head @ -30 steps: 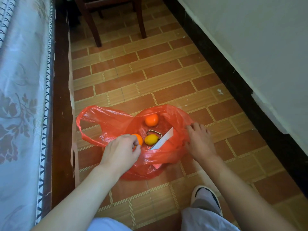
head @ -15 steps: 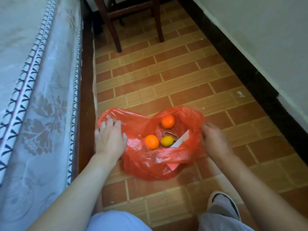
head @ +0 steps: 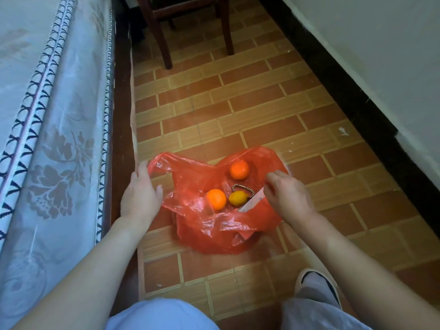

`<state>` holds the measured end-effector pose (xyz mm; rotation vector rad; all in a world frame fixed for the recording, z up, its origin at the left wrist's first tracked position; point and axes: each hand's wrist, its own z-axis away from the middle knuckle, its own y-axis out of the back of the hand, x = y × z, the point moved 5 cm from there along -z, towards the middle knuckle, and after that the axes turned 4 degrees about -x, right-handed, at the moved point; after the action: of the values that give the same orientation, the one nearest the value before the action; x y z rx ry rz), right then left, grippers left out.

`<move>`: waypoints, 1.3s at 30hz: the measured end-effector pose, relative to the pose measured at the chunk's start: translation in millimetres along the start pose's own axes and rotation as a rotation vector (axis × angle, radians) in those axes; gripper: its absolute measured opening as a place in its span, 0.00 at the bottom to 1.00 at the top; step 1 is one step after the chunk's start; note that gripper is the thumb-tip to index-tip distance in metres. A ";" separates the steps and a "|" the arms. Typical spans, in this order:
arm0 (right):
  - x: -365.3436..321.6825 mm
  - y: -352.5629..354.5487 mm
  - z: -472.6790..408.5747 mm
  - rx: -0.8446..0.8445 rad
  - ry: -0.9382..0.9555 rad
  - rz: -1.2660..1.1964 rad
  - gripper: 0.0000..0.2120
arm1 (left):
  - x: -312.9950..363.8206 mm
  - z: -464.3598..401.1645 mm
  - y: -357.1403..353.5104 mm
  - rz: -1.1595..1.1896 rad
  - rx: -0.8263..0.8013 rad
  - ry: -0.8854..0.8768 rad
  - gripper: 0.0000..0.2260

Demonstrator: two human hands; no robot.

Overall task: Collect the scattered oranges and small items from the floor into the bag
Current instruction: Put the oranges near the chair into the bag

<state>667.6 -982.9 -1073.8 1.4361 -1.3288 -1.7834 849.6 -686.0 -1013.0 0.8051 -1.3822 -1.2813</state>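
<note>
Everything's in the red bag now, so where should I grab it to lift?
Judging by its shape, grip the red bag by its loop handle, coming from the left hand side, and gather the far-right rim too, so the open mouth closes over the oranges.

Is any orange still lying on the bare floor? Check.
No: all three oranges lie on the red bag, none on the tiles.

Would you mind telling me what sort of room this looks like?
Probably a home bedroom: a bed draped in a pale floral-patterned cloth runs along the brown brick-patterned tiled floor, with a dark wooden chair beyond.
</note>
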 end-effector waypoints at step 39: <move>-4.7 105.3 -37.1 -0.012 -0.122 -0.229 0.06 | 161.4 42.6 53.7 0.280 0.100 -0.111 0.06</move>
<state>683.2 -1035.8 -976.7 1.5467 -1.2511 -2.0517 779.9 -815.7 -917.7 0.5888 -1.5970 -1.0587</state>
